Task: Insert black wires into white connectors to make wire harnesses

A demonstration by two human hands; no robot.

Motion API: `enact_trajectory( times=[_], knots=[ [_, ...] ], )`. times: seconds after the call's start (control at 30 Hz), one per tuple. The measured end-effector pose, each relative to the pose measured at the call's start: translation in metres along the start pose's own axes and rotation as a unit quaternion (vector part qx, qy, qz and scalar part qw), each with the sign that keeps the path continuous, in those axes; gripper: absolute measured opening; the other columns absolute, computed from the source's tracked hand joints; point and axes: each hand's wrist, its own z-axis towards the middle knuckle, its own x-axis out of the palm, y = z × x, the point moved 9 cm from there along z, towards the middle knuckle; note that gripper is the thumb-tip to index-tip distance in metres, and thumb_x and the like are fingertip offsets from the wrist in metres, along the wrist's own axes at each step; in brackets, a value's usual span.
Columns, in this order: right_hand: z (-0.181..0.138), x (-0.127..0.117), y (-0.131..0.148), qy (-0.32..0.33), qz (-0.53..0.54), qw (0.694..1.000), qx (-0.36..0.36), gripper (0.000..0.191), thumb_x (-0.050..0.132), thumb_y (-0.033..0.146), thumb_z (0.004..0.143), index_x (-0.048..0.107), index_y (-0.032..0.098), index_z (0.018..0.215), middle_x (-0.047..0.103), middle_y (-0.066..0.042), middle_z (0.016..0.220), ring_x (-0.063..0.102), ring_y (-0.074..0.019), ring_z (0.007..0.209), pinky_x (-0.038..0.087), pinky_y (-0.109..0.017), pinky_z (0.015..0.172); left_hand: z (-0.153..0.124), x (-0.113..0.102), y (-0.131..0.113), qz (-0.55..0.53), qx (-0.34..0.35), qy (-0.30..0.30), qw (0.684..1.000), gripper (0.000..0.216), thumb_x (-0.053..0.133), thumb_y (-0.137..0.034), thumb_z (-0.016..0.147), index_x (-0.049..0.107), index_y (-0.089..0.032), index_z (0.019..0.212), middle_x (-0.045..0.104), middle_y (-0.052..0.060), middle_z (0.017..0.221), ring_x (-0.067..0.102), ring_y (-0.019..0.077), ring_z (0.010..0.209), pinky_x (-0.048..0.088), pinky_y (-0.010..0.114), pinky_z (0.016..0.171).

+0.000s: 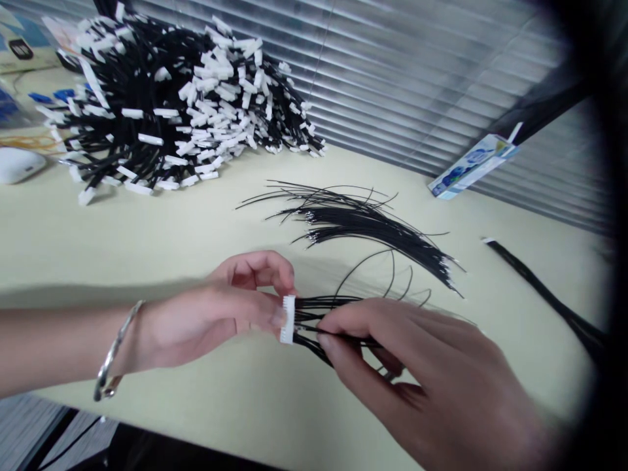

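Note:
Between thumb and fingers, my left hand (230, 301) grips a white plastic connector housing (288, 319) above the table. Several black wires (314, 302) run out of the housing's right side toward my right hand. My right hand (407, 366) is closed, its thumb and forefinger pinching a black wire (310, 329) whose tip is at the housing's right face. Whether that tip sits inside a slot cannot be made out. The rest of the wires pass under my right hand, which partly hides them.
Loose black wires with metal tips (373, 226) lie behind my hands. A large heap of black cables with white connectors (216, 98) stands at the back left. A drink carton (471, 167) is by the blinds. One black cable bundle (544, 288) lies at the right.

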Motion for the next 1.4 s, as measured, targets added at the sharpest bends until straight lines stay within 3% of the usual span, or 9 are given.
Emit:
enact_trajectory(
  times=[0.2, 0.33, 0.6, 0.83, 1.4],
  knots=[
    [0.003, 0.007, -0.015, 0.076, 0.072, 0.990, 0.091, 0.011, 0.053, 0.015, 0.082, 0.057, 0.023, 0.076, 0.059, 0.010, 0.059, 0.048, -0.0031, 0.046, 0.035, -0.014, 0.043, 0.001, -0.001, 0.003, 0.002, -0.006, 0.001, 1.000, 0.019, 0.066, -0.004, 0.075, 0.061, -0.019, 0.086, 0.061, -0.003, 0.080, 0.060, 0.0078, 0.071, 0.049, 0.015, 0.064],
    [0.003, 0.011, -0.016, 0.105, 0.089, 0.985, 0.108, 0.012, 0.054, 0.013, 0.077, 0.053, 0.023, 0.070, 0.050, 0.011, 0.051, 0.042, -0.0029, 0.043, 0.031, -0.012, 0.038, 0.000, -0.001, 0.002, 0.009, -0.004, 0.002, 1.000, 0.021, 0.067, -0.004, 0.074, 0.061, -0.019, 0.087, 0.061, -0.003, 0.081, 0.060, 0.0086, 0.073, 0.050, 0.016, 0.066],
    [-0.001, 0.008, -0.011, 0.097, 0.076, 0.988, 0.097, 0.014, 0.053, 0.010, 0.074, 0.052, 0.023, 0.069, 0.048, 0.010, 0.052, 0.040, -0.0035, 0.044, 0.032, -0.012, 0.041, -0.001, -0.001, 0.002, 0.014, -0.004, -0.003, 1.000, 0.020, 0.067, -0.004, 0.074, 0.061, -0.019, 0.085, 0.061, -0.003, 0.079, 0.060, 0.0083, 0.071, 0.049, 0.015, 0.064],
    [0.003, 0.004, -0.005, 0.056, 0.064, 0.995, 0.048, 0.013, 0.050, 0.010, 0.080, 0.052, 0.019, 0.070, 0.048, 0.009, 0.053, 0.037, -0.0023, 0.042, 0.032, -0.014, 0.043, -0.001, -0.001, 0.001, 0.014, -0.004, -0.005, 1.000, 0.020, 0.067, -0.004, 0.074, 0.061, -0.019, 0.085, 0.060, -0.003, 0.080, 0.060, 0.0077, 0.071, 0.049, 0.015, 0.065],
    [0.002, 0.009, -0.009, 0.068, 0.046, 0.994, 0.072, 0.011, 0.053, 0.011, 0.077, 0.054, 0.022, 0.078, 0.058, 0.011, 0.061, 0.047, -0.0031, 0.046, 0.034, -0.015, 0.044, 0.000, 0.000, 0.002, 0.011, -0.009, 0.001, 1.000, 0.020, 0.068, -0.005, 0.074, 0.061, -0.019, 0.086, 0.060, -0.003, 0.081, 0.059, 0.0081, 0.072, 0.050, 0.016, 0.066]
  ],
)
